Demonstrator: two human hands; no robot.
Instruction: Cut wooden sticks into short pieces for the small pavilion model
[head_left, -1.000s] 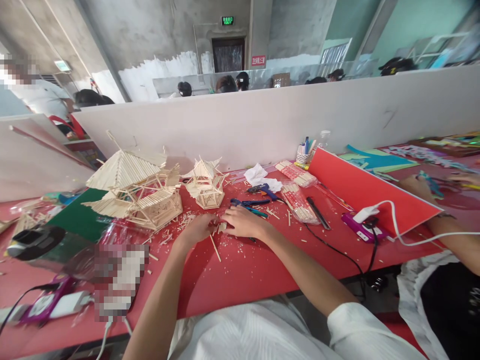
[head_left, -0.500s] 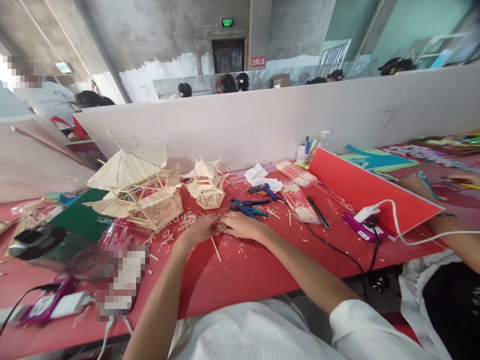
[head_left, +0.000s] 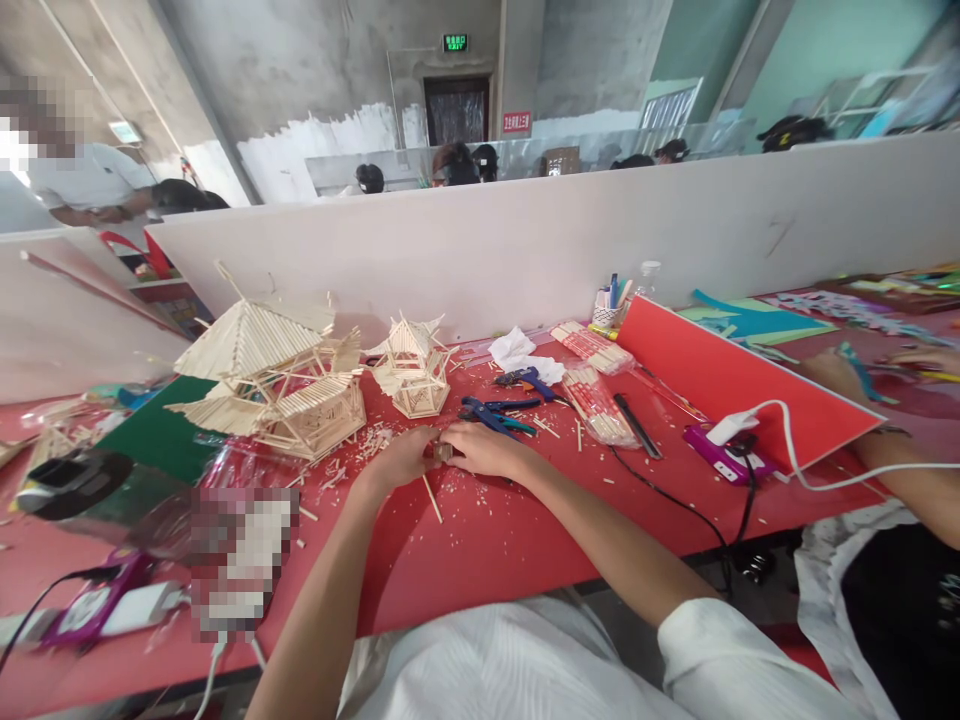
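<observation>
My left hand [head_left: 403, 457] and my right hand [head_left: 486, 449] meet low over the red table, fingers curled in. Between their fingertips is a small pale wooden piece [head_left: 444, 453], mostly hidden by the fingers. A loose thin stick [head_left: 433, 500] lies just below my hands. Beyond them stands a small pavilion model made of wooden sticks [head_left: 414, 370]. A larger stick pavilion [head_left: 274, 375] is to its left. Blue-handled cutting pliers [head_left: 495, 412] lie just past my right hand, with a blue glue gun [head_left: 534, 380] behind them.
Packs of sticks [head_left: 600, 405], a black pen [head_left: 637, 425] and a purple power strip [head_left: 727, 455] lie to the right, beside a leaning red board [head_left: 735, 385]. A bottle [head_left: 97, 500] lies at left. A white partition [head_left: 510, 240] crosses behind. A co-worker's arm [head_left: 907, 470] is at far right.
My hands stay in nearly the same place, with the small piece turned slightly between the fingers. In the left background, a standing person has shifted, and their hands now show.
</observation>
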